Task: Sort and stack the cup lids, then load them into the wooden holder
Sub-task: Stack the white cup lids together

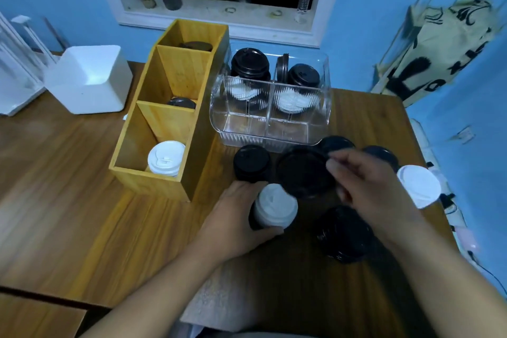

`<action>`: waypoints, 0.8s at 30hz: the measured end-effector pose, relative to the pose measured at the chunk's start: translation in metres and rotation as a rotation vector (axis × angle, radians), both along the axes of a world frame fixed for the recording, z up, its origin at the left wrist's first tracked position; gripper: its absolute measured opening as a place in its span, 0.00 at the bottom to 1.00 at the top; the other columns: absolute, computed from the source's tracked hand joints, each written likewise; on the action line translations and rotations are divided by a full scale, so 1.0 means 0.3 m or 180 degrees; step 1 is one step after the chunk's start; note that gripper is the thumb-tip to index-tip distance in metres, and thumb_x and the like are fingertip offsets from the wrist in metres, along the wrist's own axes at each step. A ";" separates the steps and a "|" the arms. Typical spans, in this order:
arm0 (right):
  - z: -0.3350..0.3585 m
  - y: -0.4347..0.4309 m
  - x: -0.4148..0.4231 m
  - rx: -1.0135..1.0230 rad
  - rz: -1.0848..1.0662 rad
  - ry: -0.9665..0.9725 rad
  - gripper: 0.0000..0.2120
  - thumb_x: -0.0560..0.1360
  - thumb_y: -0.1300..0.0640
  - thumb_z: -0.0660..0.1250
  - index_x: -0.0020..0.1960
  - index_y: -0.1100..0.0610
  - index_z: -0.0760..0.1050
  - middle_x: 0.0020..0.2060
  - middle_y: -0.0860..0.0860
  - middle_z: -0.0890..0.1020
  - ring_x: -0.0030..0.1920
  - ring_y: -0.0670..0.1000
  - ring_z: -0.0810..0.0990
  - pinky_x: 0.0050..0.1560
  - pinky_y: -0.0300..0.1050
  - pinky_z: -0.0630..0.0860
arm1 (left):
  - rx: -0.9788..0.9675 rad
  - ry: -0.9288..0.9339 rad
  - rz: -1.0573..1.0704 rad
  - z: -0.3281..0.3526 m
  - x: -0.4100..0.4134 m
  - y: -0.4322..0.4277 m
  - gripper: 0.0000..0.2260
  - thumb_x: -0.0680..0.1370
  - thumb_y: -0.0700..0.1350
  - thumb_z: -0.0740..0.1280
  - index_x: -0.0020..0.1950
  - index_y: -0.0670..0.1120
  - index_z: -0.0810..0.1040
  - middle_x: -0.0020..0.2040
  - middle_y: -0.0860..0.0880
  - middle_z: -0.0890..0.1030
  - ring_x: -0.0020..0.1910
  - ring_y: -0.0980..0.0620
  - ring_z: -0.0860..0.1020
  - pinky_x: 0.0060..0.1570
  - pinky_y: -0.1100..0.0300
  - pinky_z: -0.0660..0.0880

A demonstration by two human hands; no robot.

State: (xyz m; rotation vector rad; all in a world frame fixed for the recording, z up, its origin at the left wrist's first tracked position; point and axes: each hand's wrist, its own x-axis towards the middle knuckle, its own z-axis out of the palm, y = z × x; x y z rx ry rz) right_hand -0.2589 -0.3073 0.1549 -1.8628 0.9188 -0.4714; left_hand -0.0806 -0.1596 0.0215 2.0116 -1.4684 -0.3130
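My left hand (238, 217) grips a stack of lids with a white lid (274, 204) on top, low over the table. My right hand (367, 186) pinches a large black lid (303, 174) at its right rim, just above and right of that stack. Loose black lids lie around: one small stack (251, 163) to the left, a dark pile (344, 233) under my right wrist, others (336, 144) behind. A white lid (418, 185) sits at the table's right edge. The wooden holder (164, 118) has three compartments; the nearest holds white lids (166, 158), the other two dark lids.
A clear plastic divided bin (270, 129) behind the loose lids holds black and white lids. A white box (90, 79) stands at the left. The table's right edge runs close to the white lid. A cloth bag (439, 49) hangs on the blue wall.
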 end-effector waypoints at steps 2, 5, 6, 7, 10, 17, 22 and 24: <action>-0.083 0.109 -0.086 0.0877 -0.0004 0.0170 0.09 0.82 0.57 0.64 0.51 0.51 0.82 0.25 0.50 0.74 0.25 0.45 0.71 0.28 0.36 0.67 | -0.0058 0.0039 -0.0040 0.004 -0.002 0.001 0.34 0.68 0.62 0.76 0.72 0.57 0.71 0.62 0.59 0.77 0.64 0.58 0.71 0.64 0.55 0.72; -0.186 0.207 -0.166 0.1387 -0.0048 0.0543 0.08 0.83 0.55 0.63 0.54 0.50 0.82 0.25 0.52 0.76 0.25 0.47 0.72 0.27 0.38 0.67 | -0.0166 0.0023 -0.0050 0.000 -0.003 0.002 0.33 0.69 0.61 0.76 0.71 0.54 0.72 0.62 0.55 0.78 0.64 0.55 0.72 0.63 0.53 0.73; -0.207 0.223 -0.180 0.1389 -0.0072 0.0617 0.08 0.83 0.54 0.63 0.54 0.49 0.82 0.25 0.53 0.76 0.24 0.47 0.72 0.27 0.38 0.68 | -0.0152 0.0009 -0.0039 0.000 -0.003 0.002 0.34 0.69 0.64 0.76 0.71 0.54 0.72 0.63 0.55 0.78 0.65 0.55 0.71 0.63 0.57 0.71; -0.223 0.233 -0.191 0.1333 -0.0078 0.0683 0.08 0.83 0.54 0.63 0.54 0.49 0.81 0.25 0.53 0.77 0.24 0.47 0.73 0.27 0.38 0.69 | -0.0121 -0.0008 -0.0032 -0.002 -0.003 0.002 0.35 0.69 0.66 0.75 0.72 0.54 0.71 0.63 0.55 0.77 0.65 0.57 0.70 0.63 0.59 0.69; -0.243 0.249 -0.209 0.0954 -0.0049 0.0837 0.09 0.84 0.53 0.60 0.56 0.47 0.79 0.26 0.52 0.80 0.24 0.46 0.76 0.28 0.37 0.72 | -0.0075 -0.0040 -0.0038 -0.006 -0.005 0.004 0.37 0.69 0.67 0.76 0.73 0.54 0.70 0.65 0.56 0.76 0.65 0.61 0.67 0.63 0.62 0.67; -0.250 0.247 -0.277 -0.1099 0.0542 0.1779 0.18 0.84 0.51 0.58 0.73 0.42 0.69 0.54 0.40 0.82 0.46 0.36 0.76 0.43 0.32 0.70 | -0.0022 -0.0104 -0.0074 -0.011 0.000 0.006 0.38 0.70 0.67 0.76 0.74 0.53 0.70 0.66 0.55 0.76 0.67 0.58 0.68 0.65 0.61 0.67; -0.213 0.193 -0.237 -0.1797 0.2390 0.1776 0.32 0.79 0.63 0.64 0.78 0.40 0.61 0.76 0.39 0.61 0.76 0.46 0.58 0.70 0.43 0.66 | -0.0109 -0.0217 -0.0081 -0.013 -0.006 0.007 0.37 0.70 0.64 0.77 0.74 0.50 0.71 0.66 0.54 0.77 0.67 0.57 0.69 0.63 0.65 0.65; -0.212 0.181 -0.185 -0.1774 0.2889 0.1797 0.36 0.79 0.63 0.62 0.80 0.39 0.55 0.81 0.41 0.52 0.80 0.45 0.46 0.78 0.46 0.53 | -0.0122 -0.0225 -0.0077 -0.018 -0.008 0.008 0.37 0.70 0.64 0.77 0.74 0.49 0.71 0.65 0.54 0.77 0.66 0.56 0.70 0.62 0.65 0.65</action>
